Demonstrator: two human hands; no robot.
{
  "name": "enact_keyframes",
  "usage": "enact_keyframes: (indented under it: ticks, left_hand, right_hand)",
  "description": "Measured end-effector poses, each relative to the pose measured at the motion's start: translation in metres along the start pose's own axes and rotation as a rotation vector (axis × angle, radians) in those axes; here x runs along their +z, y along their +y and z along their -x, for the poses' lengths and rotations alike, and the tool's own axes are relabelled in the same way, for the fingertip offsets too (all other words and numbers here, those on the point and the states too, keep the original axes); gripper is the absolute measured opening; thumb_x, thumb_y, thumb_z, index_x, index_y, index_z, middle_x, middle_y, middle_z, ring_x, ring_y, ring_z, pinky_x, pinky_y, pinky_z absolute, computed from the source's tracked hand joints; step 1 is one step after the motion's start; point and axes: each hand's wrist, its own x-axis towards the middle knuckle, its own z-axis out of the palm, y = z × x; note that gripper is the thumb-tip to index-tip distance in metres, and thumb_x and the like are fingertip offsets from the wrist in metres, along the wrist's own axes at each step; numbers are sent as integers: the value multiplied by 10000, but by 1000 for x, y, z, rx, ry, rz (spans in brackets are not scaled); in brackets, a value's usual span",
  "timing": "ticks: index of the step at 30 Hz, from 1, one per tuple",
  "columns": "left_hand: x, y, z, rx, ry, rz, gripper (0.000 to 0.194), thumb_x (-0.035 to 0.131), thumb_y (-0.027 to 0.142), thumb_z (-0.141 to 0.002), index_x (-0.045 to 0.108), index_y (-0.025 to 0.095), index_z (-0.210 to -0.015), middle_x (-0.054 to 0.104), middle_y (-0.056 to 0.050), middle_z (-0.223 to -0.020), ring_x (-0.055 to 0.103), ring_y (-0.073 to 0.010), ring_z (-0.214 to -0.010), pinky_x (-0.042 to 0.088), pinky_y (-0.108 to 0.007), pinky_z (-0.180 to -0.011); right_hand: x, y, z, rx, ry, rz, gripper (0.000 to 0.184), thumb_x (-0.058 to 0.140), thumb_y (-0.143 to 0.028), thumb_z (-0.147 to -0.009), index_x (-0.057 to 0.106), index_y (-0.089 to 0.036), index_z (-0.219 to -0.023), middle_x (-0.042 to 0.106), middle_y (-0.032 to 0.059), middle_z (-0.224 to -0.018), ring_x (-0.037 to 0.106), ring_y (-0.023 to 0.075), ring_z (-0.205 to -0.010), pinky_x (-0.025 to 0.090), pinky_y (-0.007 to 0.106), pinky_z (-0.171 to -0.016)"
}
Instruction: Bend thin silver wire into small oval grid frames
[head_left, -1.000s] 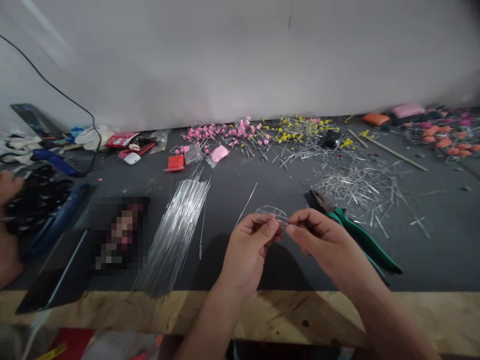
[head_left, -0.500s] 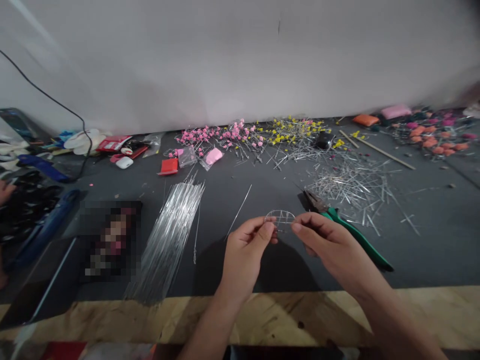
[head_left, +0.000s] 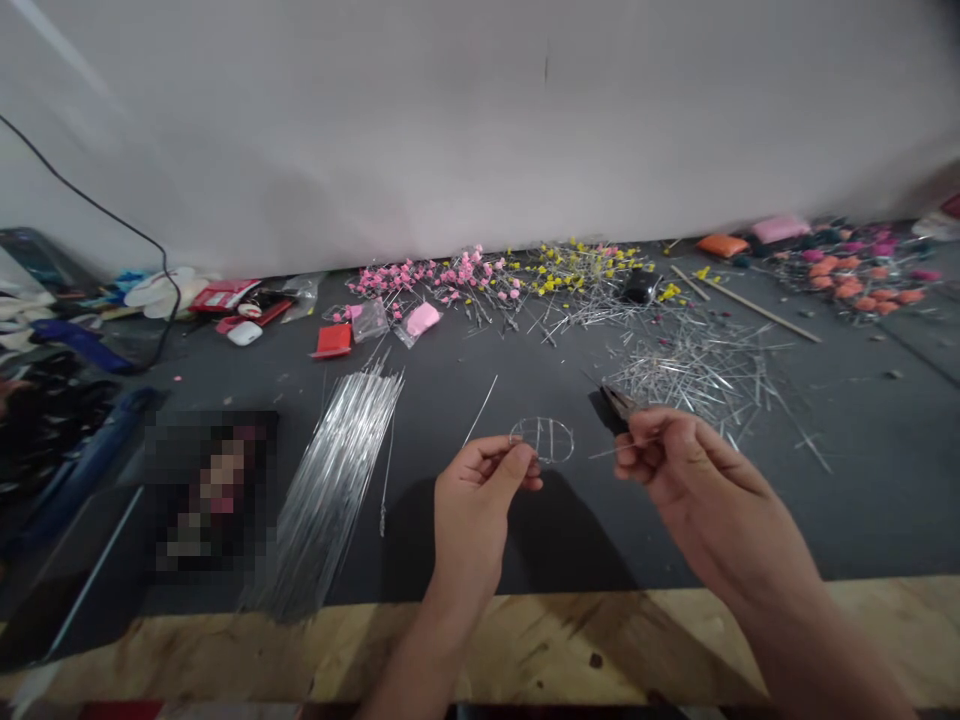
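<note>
My left hand (head_left: pixel 478 500) pinches the edge of a small oval wire frame (head_left: pixel 552 440) between thumb and fingers. Thin crossbars run across the inside of the oval. To its right, my right hand (head_left: pixel 701 485) is closed on a thin piece of wire (head_left: pixel 604 455), whose end sticks out toward the frame without touching it. Behind the right hand lie pliers (head_left: pixel 619 402); only the jaws show, the handles being hidden by the hand. A single straight wire (head_left: pixel 480 408) rests on the dark table (head_left: pixel 465 350) just beyond my left hand.
A bundle of long wires (head_left: pixel 337 470) lies to the left. Cut wires (head_left: pixel 682 370) are heaped at the right. Pink-tipped stems (head_left: pixel 465 270), yellow-tipped stems (head_left: pixel 589 265) and orange pieces (head_left: pixel 847 285) line the wall. A wooden edge (head_left: pixel 585 640) runs along the front.
My right hand has come away from the wire frame, moving right with a thin wire in it, and now covers the pliers' green handles. The frame, still in my left hand, faces the camera more.
</note>
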Motion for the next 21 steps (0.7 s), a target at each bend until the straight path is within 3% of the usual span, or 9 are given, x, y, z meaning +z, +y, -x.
enact_keyframes:
  ticks: [8, 13, 17, 21]
  left_hand:
    - [-1, 1, 1, 9, 43, 43, 133, 746, 229, -740, 681, 145, -819, 687, -4, -704, 645, -110, -660, 547, -232, -624]
    - [-1, 3, 2, 1, 18, 100, 125, 749, 217, -736, 676, 146, -808, 684, -3, -698, 646, -113, -652, 545, -233, -617]
    - [-1, 4, 3, 5, 1, 129, 122, 751, 210, -733, 677, 146, -806, 689, -5, -692, 646, -109, -634, 545, -229, -609]
    - [-1, 4, 4, 14, 17, 126, 130, 757, 213, -731, 675, 148, -807, 687, 0, -688, 646, -107, -635, 544, -214, -593]
  right_hand:
    - [11, 4, 0, -20, 12, -49, 163, 597, -373, -890, 725, -273, -881, 665, 15, -798, 653, 152, -757, 556, 306, -710]
    - [16, 8, -1, -52, 120, -72, 143, 604, -350, -889, 719, -265, -878, 671, 4, -794, 666, 140, -777, 555, 299, -761]
    - [21, 11, 0, 9, 108, -78, 124, 633, -344, -868, 720, -258, -889, 688, 11, -787, 676, 160, -778, 561, 335, -768]
    - [25, 13, 2, 78, 71, -146, 114, 658, -326, -849, 727, -244, -888, 695, 12, -765, 682, 152, -748, 570, 292, -694]
